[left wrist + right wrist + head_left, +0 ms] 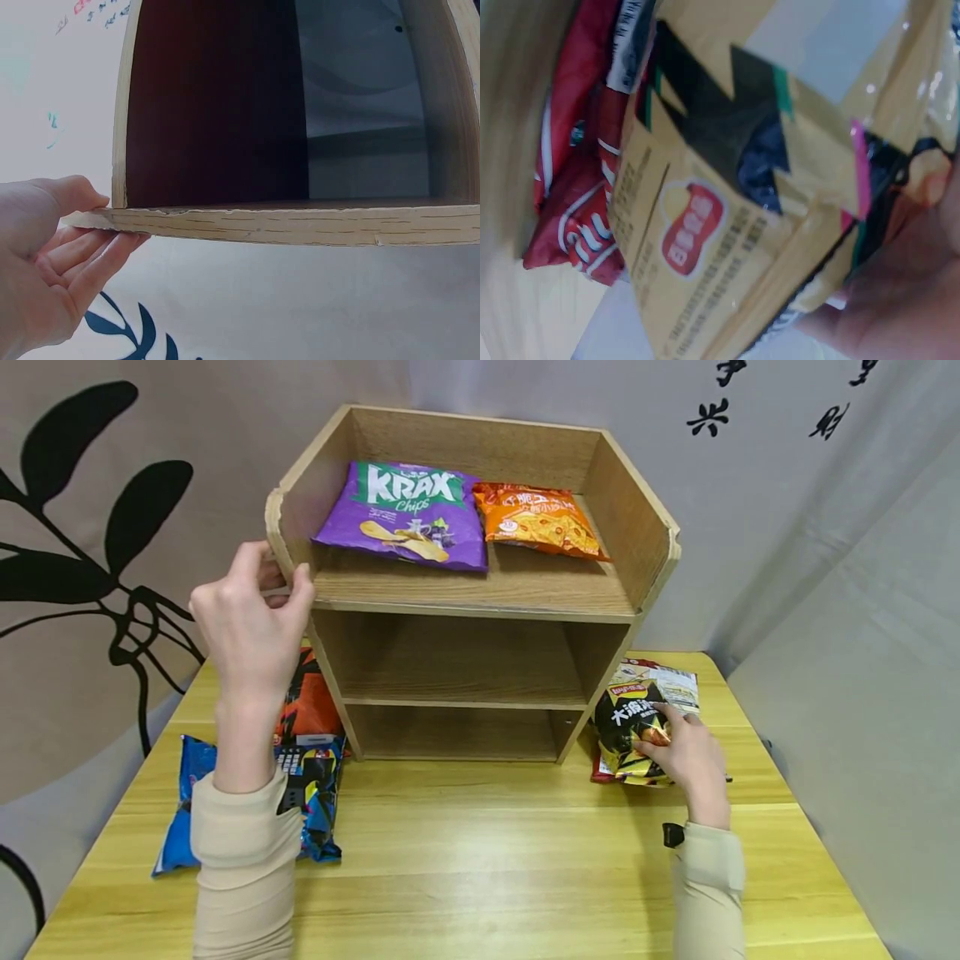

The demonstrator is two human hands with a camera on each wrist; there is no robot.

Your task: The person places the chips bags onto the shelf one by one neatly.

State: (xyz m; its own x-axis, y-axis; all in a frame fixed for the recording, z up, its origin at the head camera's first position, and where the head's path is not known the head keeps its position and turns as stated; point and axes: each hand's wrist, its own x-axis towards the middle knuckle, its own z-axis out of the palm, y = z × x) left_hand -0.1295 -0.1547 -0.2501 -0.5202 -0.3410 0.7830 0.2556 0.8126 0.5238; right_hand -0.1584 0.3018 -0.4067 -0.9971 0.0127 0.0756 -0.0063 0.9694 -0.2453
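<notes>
My left hand (251,618) grips the front left edge of the wooden shelf (472,610), at the side panel of its top tier. In the left wrist view the thumb lies above the panel edge and the fingers below it. At the shelf's right foot, my right hand (690,760) holds a black and yellow chip bag (633,727) by its right side. The tan back of that bag fills much of the right wrist view, beside a red bag (577,180). On the top tier lie a purple Krax chips bag (408,518) and an orange snack bag (536,518).
Left of the shelf, blue snack bags (322,802) and a red-orange bag (309,702) lie on the wooden table (465,852), partly behind my left forearm. A white and red bag (675,685) lies behind the black one. A patterned cloth (825,568) hangs behind.
</notes>
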